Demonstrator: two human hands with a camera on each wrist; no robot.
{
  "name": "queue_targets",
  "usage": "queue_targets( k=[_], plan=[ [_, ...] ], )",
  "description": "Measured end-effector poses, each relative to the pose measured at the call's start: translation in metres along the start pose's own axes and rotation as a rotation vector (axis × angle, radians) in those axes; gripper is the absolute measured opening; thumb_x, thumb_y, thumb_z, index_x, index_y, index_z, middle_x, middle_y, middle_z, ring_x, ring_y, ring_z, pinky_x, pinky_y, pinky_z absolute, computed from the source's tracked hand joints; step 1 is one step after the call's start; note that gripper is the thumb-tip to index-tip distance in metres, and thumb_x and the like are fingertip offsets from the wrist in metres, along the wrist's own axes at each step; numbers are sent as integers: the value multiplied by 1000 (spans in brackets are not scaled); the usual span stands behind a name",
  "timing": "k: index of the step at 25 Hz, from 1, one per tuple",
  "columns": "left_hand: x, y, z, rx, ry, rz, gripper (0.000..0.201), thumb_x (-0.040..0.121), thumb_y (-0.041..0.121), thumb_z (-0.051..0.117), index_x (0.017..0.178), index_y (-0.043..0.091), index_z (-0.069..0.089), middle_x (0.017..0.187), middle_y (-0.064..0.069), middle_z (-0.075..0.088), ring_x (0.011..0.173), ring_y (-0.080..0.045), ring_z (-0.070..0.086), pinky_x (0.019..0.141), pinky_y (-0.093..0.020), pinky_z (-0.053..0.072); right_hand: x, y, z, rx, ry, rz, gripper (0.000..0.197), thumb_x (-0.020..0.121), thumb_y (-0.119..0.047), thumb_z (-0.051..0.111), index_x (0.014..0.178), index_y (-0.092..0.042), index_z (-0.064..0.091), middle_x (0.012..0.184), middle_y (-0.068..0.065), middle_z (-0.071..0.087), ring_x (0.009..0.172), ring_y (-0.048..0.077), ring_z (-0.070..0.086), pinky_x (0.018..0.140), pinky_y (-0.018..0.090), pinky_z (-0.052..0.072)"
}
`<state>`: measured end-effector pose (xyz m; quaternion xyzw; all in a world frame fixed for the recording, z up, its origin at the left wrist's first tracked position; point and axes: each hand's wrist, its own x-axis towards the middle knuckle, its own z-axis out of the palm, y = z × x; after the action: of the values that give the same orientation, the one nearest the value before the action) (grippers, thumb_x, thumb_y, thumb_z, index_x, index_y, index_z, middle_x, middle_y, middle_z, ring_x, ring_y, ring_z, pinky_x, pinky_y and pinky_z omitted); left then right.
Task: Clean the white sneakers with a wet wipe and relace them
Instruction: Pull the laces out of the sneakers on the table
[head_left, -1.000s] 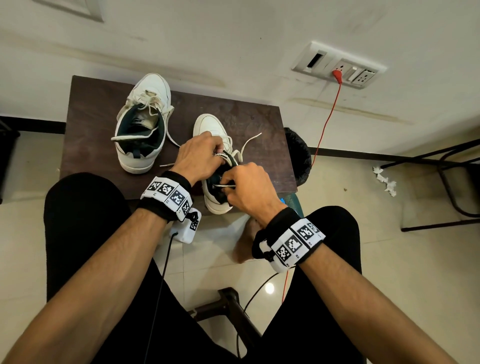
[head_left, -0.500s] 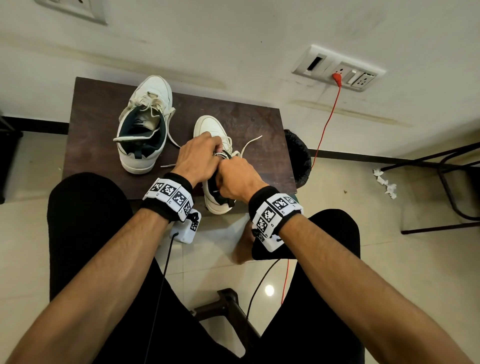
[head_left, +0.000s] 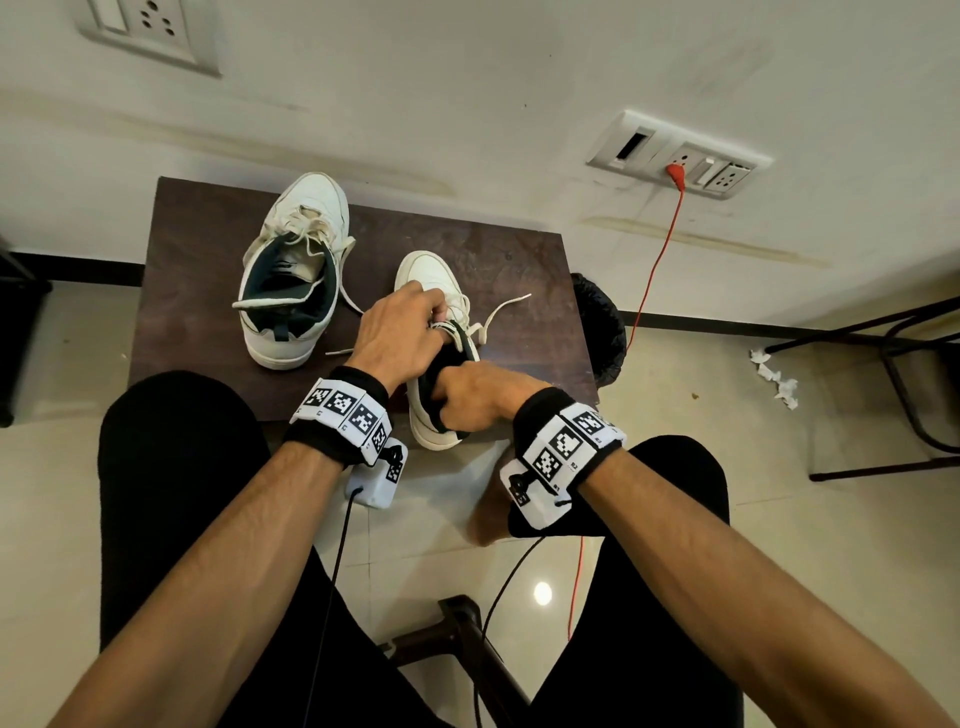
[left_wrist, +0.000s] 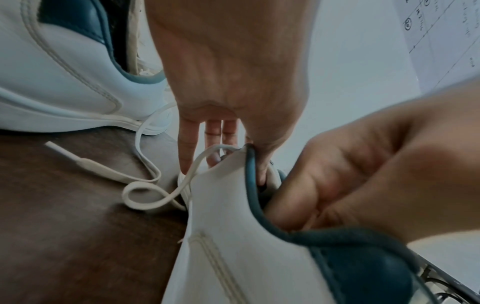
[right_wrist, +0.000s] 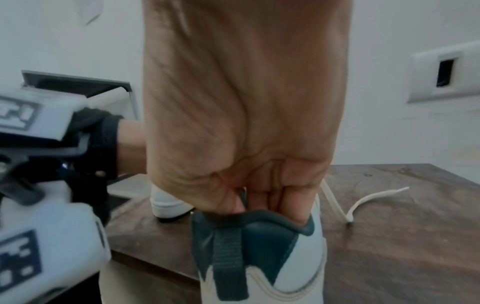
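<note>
Two white sneakers with dark teal lining stand on a dark brown table (head_left: 197, 291). The far sneaker (head_left: 291, 270) sits untouched at the left. On the near sneaker (head_left: 426, 275), my left hand (head_left: 441, 317) pinches the top edge of the eyelet flap, seen close up from the left wrist (left_wrist: 233, 158), where a loose white lace (left_wrist: 145, 185) crosses it. My right hand (head_left: 457, 395) reaches into the shoe's opening. Its curled fingers (right_wrist: 285, 201) are tucked behind the heel collar (right_wrist: 259, 226) and pinch a dark strip of lining. The lace's other end (head_left: 498, 312) lies on the table.
A black bin (head_left: 597, 332) stands against the table's right edge. A red cable (head_left: 654, 270) hangs from a wall socket (head_left: 675, 156). Crumpled white wipes (head_left: 774, 374) lie on the floor near a black chair frame (head_left: 909, 364). My knees flank the table's front.
My right hand has left the lace it was pulling at the shoe's side and moved left and down into the shoe's opening. My left hand has stayed at the eyelets.
</note>
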<state>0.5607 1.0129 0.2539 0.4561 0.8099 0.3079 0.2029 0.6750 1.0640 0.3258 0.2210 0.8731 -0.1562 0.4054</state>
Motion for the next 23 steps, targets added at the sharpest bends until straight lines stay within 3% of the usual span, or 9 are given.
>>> queue_targets(
  k=[2, 5, 10, 14, 17, 20, 23],
  plan=[
    [2, -2, 0, 6, 6, 8, 10, 86, 21, 68, 89, 23, 59, 99, -1, 57, 94, -35, 61, 75, -38, 41, -5, 0, 8, 73, 11, -9, 14, 94, -26, 57, 89, -14, 60, 92, 9, 61, 89, 30, 57, 71, 31, 41],
    [3, -2, 1, 15, 28, 20, 9, 88, 23, 68, 91, 23, 59, 98, 0, 57, 93, -35, 61, 74, -38, 40, -11, -4, 26, -92, 100, -15, 24, 88, -37, 65, 87, -15, 57, 88, 6, 60, 85, 29, 57, 73, 32, 42],
    [4, -2, 5, 1, 73, 22, 11, 89, 23, 67, 95, 21, 59, 101, -2, 55, 91, -33, 60, 76, -42, 45, 8, 0, 36, -247, 322, -33, 24, 92, -35, 66, 103, -14, 70, 102, 9, 75, 98, 29, 69, 97, 35, 41],
    [6, -3, 7, -67, 46, 24, 13, 90, 24, 71, 97, 24, 60, 105, 1, 53, 97, -29, 61, 84, -42, 49, 16, 8, 39, -158, 374, -25, 22, 92, -29, 65, 104, -12, 71, 101, 11, 76, 98, 32, 69, 101, 36, 41],
    [-3, -3, 3, -101, 53, 49, 19, 90, 27, 72, 107, 26, 64, 113, 1, 55, 105, -26, 63, 90, -44, 52, 20, 13, 42, -122, 438, -40, 25, 90, -28, 67, 111, -13, 71, 103, 11, 76, 102, 33, 68, 100, 36, 42],
    [-23, -3, -10, -86, 170, 155, 22, 90, 21, 69, 112, 22, 65, 113, 2, 59, 103, -22, 64, 87, -44, 54, 19, 18, 42, -170, 515, -36, 25, 91, -32, 66, 112, -19, 70, 102, 6, 77, 102, 29, 69, 99, 34, 38],
    [-49, -2, -35, -112, 408, 300, 10, 89, 14, 66, 98, 15, 70, 97, 3, 65, 81, -15, 61, 73, -36, 53, 5, 15, 38, 2, 756, -11, 20, 87, -40, 68, 96, -22, 73, 92, 2, 76, 89, 28, 70, 86, 37, 45]
  ],
)
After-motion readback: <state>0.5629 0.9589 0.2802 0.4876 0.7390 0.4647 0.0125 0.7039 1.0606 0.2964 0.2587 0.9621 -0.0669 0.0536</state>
